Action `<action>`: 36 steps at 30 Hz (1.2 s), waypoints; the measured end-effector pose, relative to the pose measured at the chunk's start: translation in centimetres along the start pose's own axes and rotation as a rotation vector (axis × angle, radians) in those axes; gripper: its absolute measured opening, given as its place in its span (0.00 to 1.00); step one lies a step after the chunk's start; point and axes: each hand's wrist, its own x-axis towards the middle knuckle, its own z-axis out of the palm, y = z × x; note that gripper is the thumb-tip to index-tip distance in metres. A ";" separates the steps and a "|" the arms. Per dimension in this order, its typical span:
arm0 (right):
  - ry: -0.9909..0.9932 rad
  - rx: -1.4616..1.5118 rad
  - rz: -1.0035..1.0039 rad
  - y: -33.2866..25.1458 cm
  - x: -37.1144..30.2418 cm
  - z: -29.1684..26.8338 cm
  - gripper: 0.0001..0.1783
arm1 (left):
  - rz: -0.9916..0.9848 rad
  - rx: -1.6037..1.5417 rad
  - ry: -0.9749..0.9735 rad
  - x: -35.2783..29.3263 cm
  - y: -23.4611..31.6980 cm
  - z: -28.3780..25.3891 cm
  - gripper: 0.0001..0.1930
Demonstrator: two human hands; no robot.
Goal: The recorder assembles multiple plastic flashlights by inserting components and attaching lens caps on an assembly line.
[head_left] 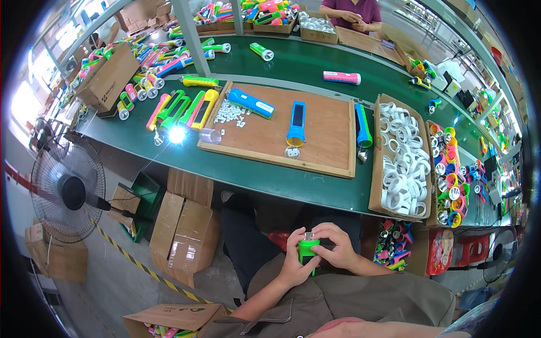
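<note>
Low in the head view, over my lap, both hands hold a green flashlight body (307,248) upright. My left hand (293,259) wraps its lower part. My right hand (335,243) pinches near the top, where a small silver part (308,235) sticks out. On the green bench above lies a wooden board (321,158) carrying two blue flashlights (251,103) (296,123), a heap of small white parts (231,112) and a clear cup (211,136).
A box of white rings (400,155) and a tray of coloured flashlight heads (448,174) sit right of the board. Coloured flashlights (180,110), one lit, lie to the left. A fan (67,191) and cardboard boxes (183,231) stand on the floor. A person (352,14) works across the bench.
</note>
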 end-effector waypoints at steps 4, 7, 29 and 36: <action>0.012 0.081 0.062 1.2 -0.5 0.5 0.14 | 0.039 0.014 -0.051 -0.2 0.7 -0.5 0.43; 0.025 0.065 0.067 0.8 -0.6 0.6 0.13 | 0.057 0.061 -0.018 -0.1 1.0 -0.1 0.45; -0.050 -0.040 -0.160 -0.6 0.5 -0.6 0.13 | 0.198 0.136 -0.088 0.7 1.9 -1.2 0.43; 0.021 -0.070 -0.075 -0.8 -1.5 0.2 0.15 | 0.200 0.138 -0.098 -0.3 1.0 -0.6 0.40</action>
